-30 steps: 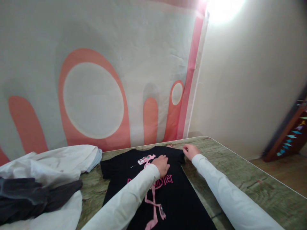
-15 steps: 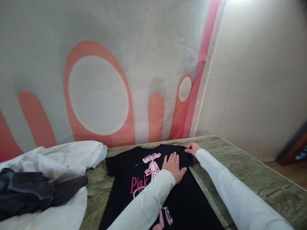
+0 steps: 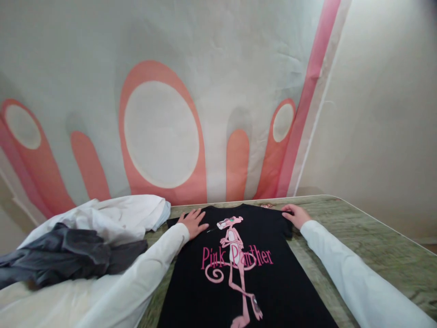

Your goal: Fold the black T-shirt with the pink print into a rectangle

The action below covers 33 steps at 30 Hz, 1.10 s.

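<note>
A black T-shirt (image 3: 273, 282) with a pink cartoon panther and "Pink Panther" lettering lies spread face up, its neck toward the wall. My left hand (image 3: 194, 223) rests on its left shoulder, fingers spread and flat, covering part of that sleeve. At the opposite shoulder, my right hand (image 3: 296, 216) pinches the outer top edge of the sleeve between thumb and fingers. The shirt's bottom hem is outside the view.
Left of the shirt lies a heap of white garments (image 3: 119, 216) with a dark grey garment (image 3: 78, 253) on top. The wood-patterned table (image 3: 362, 241) meets a printed wall hanging (image 3: 218, 91) at the back. A small reddish item (image 3: 266, 206) lies behind the shirt's collar.
My left hand has moved left from the shirt's chest to its left shoulder, uncovering the lettering. My right hand stays at the right sleeve. The view has turned slightly left.
</note>
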Available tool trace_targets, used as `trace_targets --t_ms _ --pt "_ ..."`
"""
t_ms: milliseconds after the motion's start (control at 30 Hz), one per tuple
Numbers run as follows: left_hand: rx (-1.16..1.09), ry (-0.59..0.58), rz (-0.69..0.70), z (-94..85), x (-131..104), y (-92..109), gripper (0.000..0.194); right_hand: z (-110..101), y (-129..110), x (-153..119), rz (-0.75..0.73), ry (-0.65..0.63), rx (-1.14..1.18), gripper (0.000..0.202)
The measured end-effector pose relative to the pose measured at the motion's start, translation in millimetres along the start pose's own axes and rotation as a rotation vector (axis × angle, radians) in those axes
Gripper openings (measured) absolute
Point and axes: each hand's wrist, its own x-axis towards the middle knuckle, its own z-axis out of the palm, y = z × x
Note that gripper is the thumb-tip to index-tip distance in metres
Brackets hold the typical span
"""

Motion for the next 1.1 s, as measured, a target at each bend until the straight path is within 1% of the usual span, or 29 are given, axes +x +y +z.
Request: trace_targets --t_ms 67,133,233,300,333,367,400,500,600,667,700,767,833,900,967,1100 --pt "0.059 0.049 -0.143 0.9 -8.0 -31.2 0.057 1.1 1.8 -0.6 0.018 0.001 0.014 0.013" --pt "0.062 0.083 -0.179 -0.1 -17.0 -51.0 0.056 0.7 3.0 -1.5 0.043 -0.007 0.014 0.014" --pt "0.0 0.134 -0.182 -1.6 -31.6 -64.7 0.055 -2.8 -2.5 -3.0 0.062 0.01 -0.068 0.021" --pt "-0.016 0.163 -0.247 -0.9 -40.4 -67.5 0.054 -5.0 -17.6 -5.8 0.032 0.057 -0.217 0.029" --pt "-0.013 0.18 -0.279 0.0 -43.9 -68.0 0.053 -5.2 -30.1 -8.8 -0.001 0.068 -0.298 0.032" --pt "-0.011 0.199 -0.301 1.1 -46.6 -68.2 0.052 -4.6 -46.1 -13.5 -0.04 0.05 -0.354 0.035" --pt "-0.015 0.22 -0.313 2.2 -48.4 -68.1 0.052 -3.0 -65.7 -20.3 -0.092 -0.013 -0.364 0.036" --pt "-0.108 0.276 -0.346 5.7 -48.9 -68.1 0.049 8.3 -141.0 -54.4 -0.28 -0.306 -0.303 0.039" --pt "-0.199 0.284 -0.383 9.3 -45.8 -69.0 0.045 27.9 -225.0 -103.4 -0.514 -0.586 -0.214 0.043" --pt "-0.252 0.307 -0.397 11.5 -44.5 -69.7 0.043 44.1 -274.6 -136.4 -0.638 -0.641 -0.158 0.041" --pt "-0.294 0.335 -0.4 12.5 -44.3 -69.9 0.042 52.5 -295.6 -151.0 -0.717 -0.668 -0.128 0.04" --pt "-0.377 0.408 -0.399 13.7 -45.0 -69.8 0.035 68.5 -328.8 -174.5 -0.842 -0.713 -0.106 0.035" --pt "-0.421 0.465 -0.391 14.3 -46.3 -68.8 0.023 82.0 -350.6 -190.2 -0.871 -0.72 -0.143 0.027" --pt "-0.438 0.499 -0.388 14.6 -47.4 -67.4 0.014 93.5 -362.7 -200.7 -0.855 -0.71 -0.182 0.021" --pt "-0.468 0.529 -0.387 14.7 -47.9 -66.2 0.009 104.1 -367.1 -209.9 -0.846 -0.708 -0.199 0.021" --pt "-0.549 0.578 -0.387 15.8 -47.0 -66.7 0.009 124.0 -362.3 -229.7 -0.909 -0.731 -0.251 0.037"
